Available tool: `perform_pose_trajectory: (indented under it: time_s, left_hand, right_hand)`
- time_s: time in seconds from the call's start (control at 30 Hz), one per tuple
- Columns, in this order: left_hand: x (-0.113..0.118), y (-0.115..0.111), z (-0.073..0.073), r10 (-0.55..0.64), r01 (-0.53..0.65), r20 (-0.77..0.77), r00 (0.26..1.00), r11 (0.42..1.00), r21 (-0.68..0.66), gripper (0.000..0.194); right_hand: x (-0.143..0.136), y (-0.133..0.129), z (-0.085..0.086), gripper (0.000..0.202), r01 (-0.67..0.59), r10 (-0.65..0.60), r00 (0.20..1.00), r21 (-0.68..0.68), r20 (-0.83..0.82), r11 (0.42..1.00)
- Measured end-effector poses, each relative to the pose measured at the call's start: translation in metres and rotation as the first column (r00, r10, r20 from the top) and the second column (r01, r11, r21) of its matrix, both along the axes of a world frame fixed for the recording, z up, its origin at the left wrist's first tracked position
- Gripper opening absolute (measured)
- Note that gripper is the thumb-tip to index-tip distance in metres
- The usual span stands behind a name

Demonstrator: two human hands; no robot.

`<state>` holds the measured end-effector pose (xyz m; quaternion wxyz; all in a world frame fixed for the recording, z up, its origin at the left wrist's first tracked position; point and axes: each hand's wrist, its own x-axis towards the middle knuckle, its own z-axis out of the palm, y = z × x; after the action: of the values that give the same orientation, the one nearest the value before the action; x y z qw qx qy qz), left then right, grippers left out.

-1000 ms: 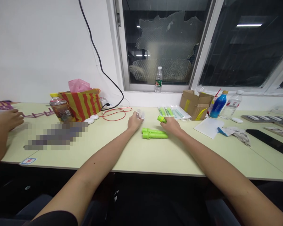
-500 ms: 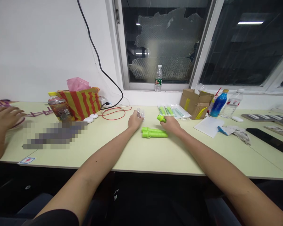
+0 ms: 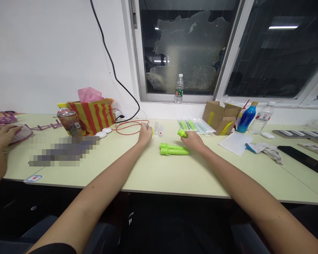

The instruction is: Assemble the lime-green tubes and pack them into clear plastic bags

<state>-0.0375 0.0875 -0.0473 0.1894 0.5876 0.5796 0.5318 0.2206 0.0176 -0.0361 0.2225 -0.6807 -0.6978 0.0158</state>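
My left hand (image 3: 145,134) is closed in a pinch on the table, left of two clear capsule-shaped containers (image 3: 161,130) that stand upright. A bit of clear plastic shows at its fingertips; most of that piece is hidden. One standing container has a red spot near its base. My right hand (image 3: 193,140) is wrapped round a lime-green plastic tube (image 3: 182,133), whose wider end sticks out to the left. Just below and left of that hand, two like green tubes (image 3: 174,151) lie side by side on the table.
Behind are packaged green items (image 3: 190,125), a cardboard box (image 3: 219,118) and a red cable (image 3: 127,127). Bottles, paper (image 3: 234,143), a glove (image 3: 267,151) and a black phone-like slab (image 3: 303,160) lie rightward. Another person's hand (image 3: 1,137) is at far left, beyond a striped bag (image 3: 95,116).
My left hand has moved left, away from the two standing clear containers, which now show fully. My right hand stays about where it was with the green tube.
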Motion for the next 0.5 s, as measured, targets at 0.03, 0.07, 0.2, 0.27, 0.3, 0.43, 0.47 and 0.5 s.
perform_pose_trajectory:
  time_s: [0.03,0.07,0.2,0.27,0.3,0.43,0.47,0.5]
  left_hand:
    - [-0.002,0.001,0.000,-0.010,0.011,-0.016,1.000,1.000,0.006,0.016]
    - [-0.002,0.002,0.000,-0.016,0.016,-0.052,0.999,1.000,0.013,0.019]
    - [0.003,0.000,-0.004,-0.020,0.029,-0.207,0.978,0.999,0.041,0.032]
    - [0.007,-0.002,-0.006,-0.008,0.021,-0.259,0.966,0.999,0.045,0.033]
    - [0.008,-0.003,-0.007,-0.001,0.013,-0.280,0.960,0.999,0.041,0.033]
    - [0.011,-0.004,-0.010,-0.039,0.033,-0.283,0.958,0.999,-0.026,0.033]
    - [0.010,-0.003,-0.011,-0.051,0.043,-0.277,0.960,0.998,-0.037,0.033]
    - [0.010,-0.002,-0.012,-0.057,0.047,-0.275,0.960,0.998,-0.042,0.033]
  right_hand:
    - [0.000,0.000,0.000,0.020,-0.002,0.002,1.000,-0.005,-0.006,1.000]
    - [0.000,0.000,0.000,0.020,-0.003,0.003,1.000,-0.011,-0.012,1.000]
    - [0.000,0.000,0.001,0.020,-0.002,0.002,1.000,-0.024,-0.024,1.000]
    - [0.000,-0.001,0.001,0.021,-0.002,0.002,1.000,-0.024,-0.023,1.000]
    - [-0.001,-0.001,0.001,0.021,-0.001,0.000,1.000,-0.025,-0.021,1.000]
    - [-0.001,-0.001,0.002,0.021,0.003,-0.004,1.000,-0.031,-0.018,1.000]
    - [-0.001,-0.001,0.002,0.021,0.002,-0.003,1.000,-0.033,-0.020,0.999]
    - [-0.001,-0.001,0.001,0.021,0.001,-0.002,1.000,-0.034,-0.022,0.999]
